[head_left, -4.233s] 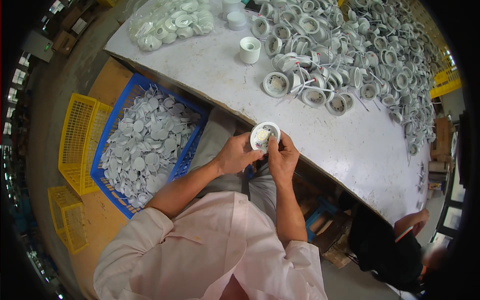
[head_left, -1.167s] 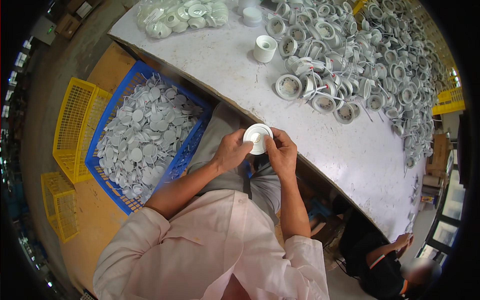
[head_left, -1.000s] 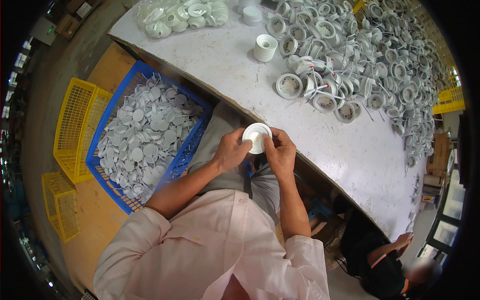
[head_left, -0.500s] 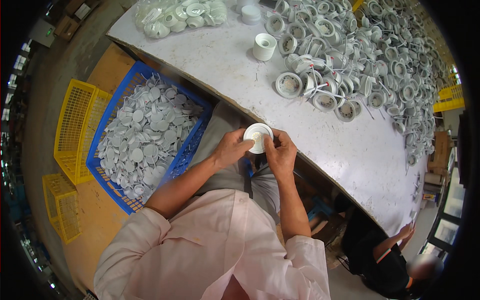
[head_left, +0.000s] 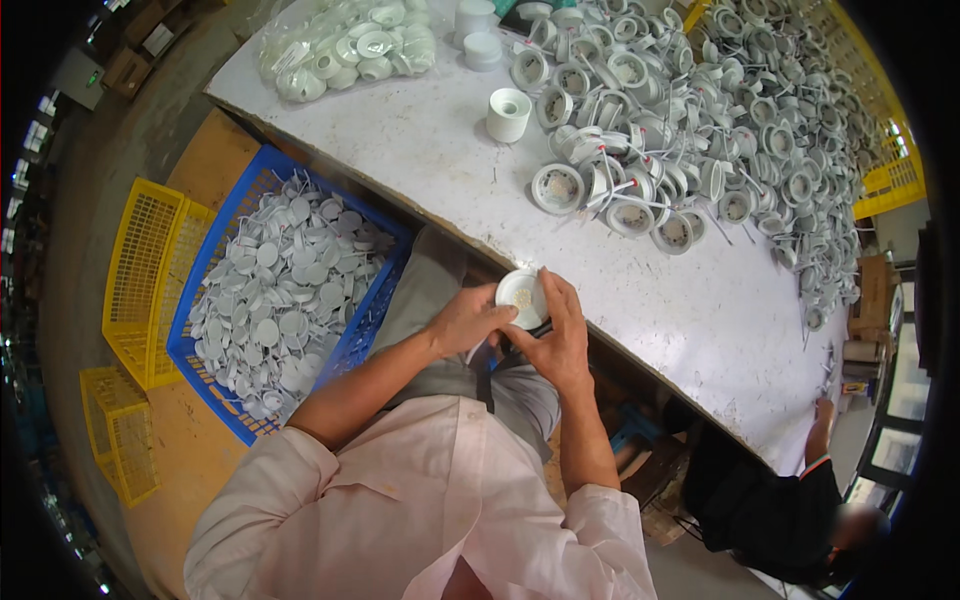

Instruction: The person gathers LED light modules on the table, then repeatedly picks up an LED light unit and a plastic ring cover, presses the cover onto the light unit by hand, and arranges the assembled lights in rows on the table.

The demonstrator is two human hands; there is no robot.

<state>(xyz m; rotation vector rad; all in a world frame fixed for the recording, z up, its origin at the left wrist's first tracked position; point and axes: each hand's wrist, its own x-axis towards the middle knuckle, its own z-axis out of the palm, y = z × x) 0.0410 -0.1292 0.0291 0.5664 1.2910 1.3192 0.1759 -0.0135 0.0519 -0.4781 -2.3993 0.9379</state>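
A white round lamp housing (head_left: 521, 290) with small light dots inside its shallow dish is held between my two hands, just off the near edge of the table. My left hand (head_left: 468, 322) grips its left side, thumb along the lower rim. My right hand (head_left: 562, 340) closes on its right side, with fingers reaching up along the rim and the thumb underneath. On the table, a large heap of similar housings (head_left: 632, 215) with pale wires and red tips spreads away to the right. A short stack of white rings (head_left: 508, 117) stands left of that heap.
A clear bag of white cup-shaped parts (head_left: 350, 50) lies at the table's far left. Left of my legs, a blue basket (head_left: 212, 250) holds many white discs. Two yellow crates (head_left: 135, 275) stand beyond it. At lower right, a co-worker (head_left: 765, 500) sits by the table (head_left: 690, 330).
The lamp housing has turned and tilted in my hands. My right-hand fingers have straightened up along its rim, and the thumb has moved below. The co-worker's arm has shifted. The whole view has moved slightly.
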